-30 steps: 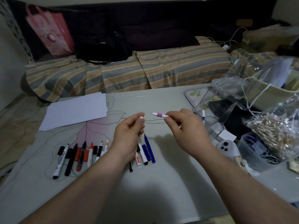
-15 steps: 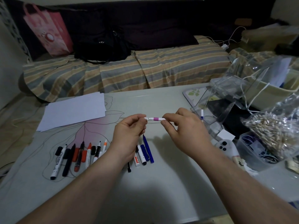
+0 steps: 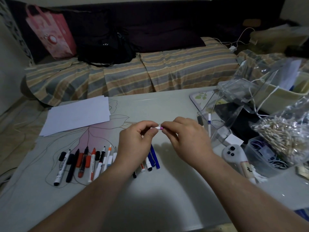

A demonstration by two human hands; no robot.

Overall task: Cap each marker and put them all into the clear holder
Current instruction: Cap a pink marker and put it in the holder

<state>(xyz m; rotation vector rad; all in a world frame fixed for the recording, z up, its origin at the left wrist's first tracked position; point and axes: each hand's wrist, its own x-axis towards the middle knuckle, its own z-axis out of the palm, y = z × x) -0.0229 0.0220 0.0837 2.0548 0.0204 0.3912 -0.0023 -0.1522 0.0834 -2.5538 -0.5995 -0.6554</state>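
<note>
My two hands meet above the table's middle. My right hand (image 3: 187,136) pinches a small white marker with a pink band (image 3: 161,128), and my left hand (image 3: 137,141) pinches its white cap (image 3: 156,127), pressed onto the marker's tip. Only a short piece shows between the fingertips. The clear holder (image 3: 217,114) stands to the right with one white marker (image 3: 209,121) upright inside. Several markers and loose caps (image 3: 87,161) lie in a row at the left, and blue ones (image 3: 153,156) lie partly under my left hand.
White paper sheets (image 3: 76,114) lie at the back left of the table. At the right are a bag of wooden clips (image 3: 284,138), a tub of cables (image 3: 264,156), a white device (image 3: 232,153) and a cream box (image 3: 280,96). A striped sofa (image 3: 130,76) runs behind.
My hands have come together. The pink-banded marker went from plainly apart from the cap to its tip seated in the cap, with most of it now hidden by my fingers.
</note>
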